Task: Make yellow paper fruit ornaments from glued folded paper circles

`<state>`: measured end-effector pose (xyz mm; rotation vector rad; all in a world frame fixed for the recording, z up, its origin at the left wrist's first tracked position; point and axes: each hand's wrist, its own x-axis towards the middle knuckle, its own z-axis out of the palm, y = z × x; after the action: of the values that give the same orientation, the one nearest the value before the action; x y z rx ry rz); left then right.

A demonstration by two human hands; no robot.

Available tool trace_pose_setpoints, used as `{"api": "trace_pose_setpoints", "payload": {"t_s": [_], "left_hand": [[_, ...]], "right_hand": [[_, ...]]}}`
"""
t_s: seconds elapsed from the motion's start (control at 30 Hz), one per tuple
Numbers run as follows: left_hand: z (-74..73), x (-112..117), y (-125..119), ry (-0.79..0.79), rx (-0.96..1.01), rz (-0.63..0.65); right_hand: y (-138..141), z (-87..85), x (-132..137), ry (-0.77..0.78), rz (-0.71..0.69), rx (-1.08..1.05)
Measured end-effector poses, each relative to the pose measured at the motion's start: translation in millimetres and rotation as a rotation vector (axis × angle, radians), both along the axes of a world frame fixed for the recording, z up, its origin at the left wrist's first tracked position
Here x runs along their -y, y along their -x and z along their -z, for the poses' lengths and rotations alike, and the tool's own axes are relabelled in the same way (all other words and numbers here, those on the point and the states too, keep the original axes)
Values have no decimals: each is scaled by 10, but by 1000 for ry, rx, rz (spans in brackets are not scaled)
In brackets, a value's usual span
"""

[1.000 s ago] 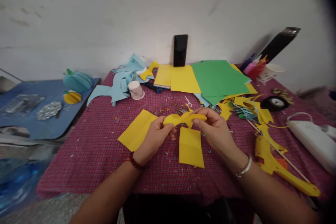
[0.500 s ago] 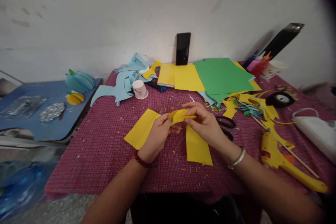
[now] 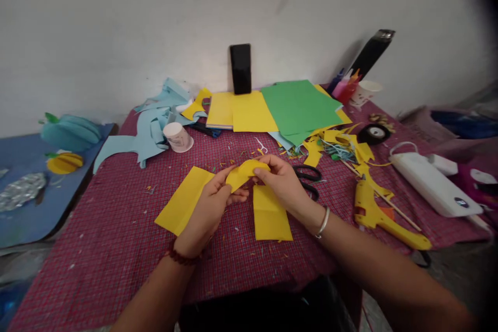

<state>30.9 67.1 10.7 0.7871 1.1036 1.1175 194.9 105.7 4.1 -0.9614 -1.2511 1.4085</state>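
Hands drawn closer together than a second ago, with the view swung to the right and black scissors now showing beside the right hand.

Head view. Item: yellow paper piece, curved, held above the table between both hands. Left hand: thumb and fingers pinching its left end. Right hand: thumb and fingers pinching its right end.

Surface: red-purple checked cloth, strewn with small paper clippings. On it: two yellow rectangles, one beside the left forearm, one below the right hand; light blue offcuts and a paper cup, left; green sheets over yellow sheets, rear; yellow glue gun and white device, right.

Room: pale, marked wall, dark phone upright against it. Blue side table, left, bearing a blue paper pumpkin, a smaller yellow one and crumpled foil.
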Motion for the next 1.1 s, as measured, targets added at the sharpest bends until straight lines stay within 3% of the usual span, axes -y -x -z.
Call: {"api": "trace_pose_setpoints", "payload": {"t_s": [0.3,0.67,0.87,1.1], "left_hand": [[75,27,-6,-25,88,100],[0,18,25,2,134,125],[24,-9,-17,-33,60,-3],[1,-48,20,-30,61,-78]], "right_hand": [[29,-22,35,-100,-190,252],[-22,0,-36,-91,-193,232],[-33,-54,-13,-39,-224,66],[-171,-92,-119,46,-86,-1]]}}
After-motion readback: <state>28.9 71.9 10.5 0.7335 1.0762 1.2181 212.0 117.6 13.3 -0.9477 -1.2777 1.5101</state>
